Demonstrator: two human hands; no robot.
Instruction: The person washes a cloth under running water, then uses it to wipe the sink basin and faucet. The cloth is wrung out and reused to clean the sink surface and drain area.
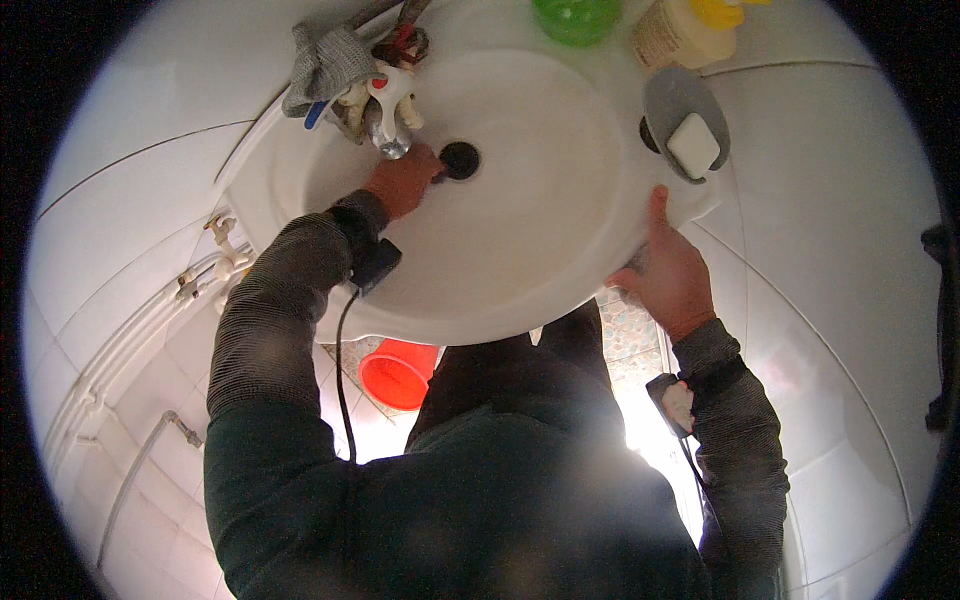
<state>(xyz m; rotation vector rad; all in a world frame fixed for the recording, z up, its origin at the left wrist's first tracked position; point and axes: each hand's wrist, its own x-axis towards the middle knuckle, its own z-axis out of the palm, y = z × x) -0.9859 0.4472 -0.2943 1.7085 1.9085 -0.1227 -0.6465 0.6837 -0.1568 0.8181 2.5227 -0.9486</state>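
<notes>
A white ceramic washbasin (525, 247) stretches out in front of me. My left hand (405, 180) reaches into it beneath the faucet (390, 135), its fingertips beside the dark drain hole (460, 160). Whether those fingers hold anything is hidden. At the basin's right front edge is my right hand (673, 274), one finger pointing up along the rim and another digit spread to the left. Its remaining fingers are out of sight, and something greyish shows indistinctly between the spread digits. A grey soap dish (686, 94) with a white bar of soap (694, 145) sits just beyond it.
A grey knit cloth (326, 67) hangs by the faucet. Along the back stand a green container (577, 19) and a pump bottle (679, 37) with a yellow top. A red bucket (397, 375) is below the basin; white pipes (142, 330) run along the left wall.
</notes>
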